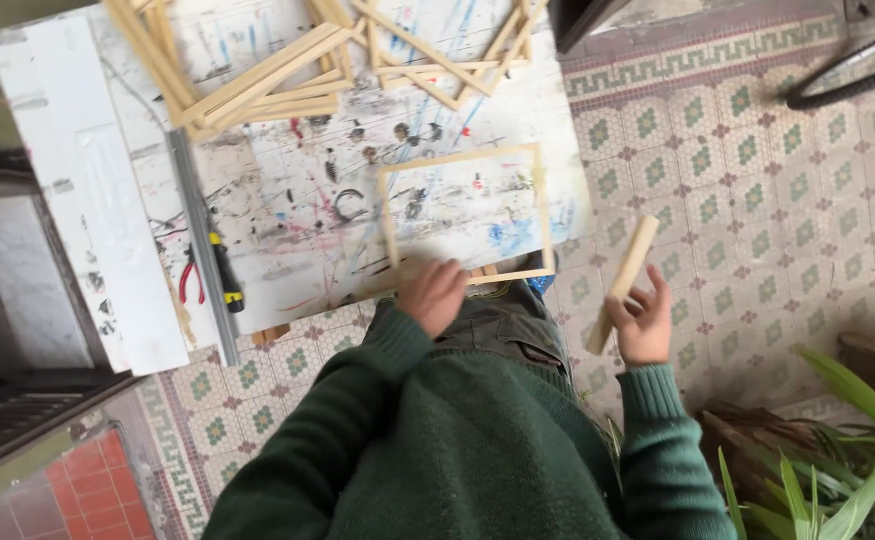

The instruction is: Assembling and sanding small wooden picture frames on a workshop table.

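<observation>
A thin rectangular wooden frame lies flat on the paint-stained white worktable. My left hand rests at the frame's near edge, fingers curled on the lower rail close to the table's front. My right hand is off the table over the tiled floor and grips a short pale wooden block that points up and away. Both arms wear green knitted sleeves.
Several loose wooden frames are piled at the table's far side. Red-handled pliers and a yellow-and-black tool lie beside a metal rail. Patterned floor tiles, green plant leaves and a bicycle tyre are to the right.
</observation>
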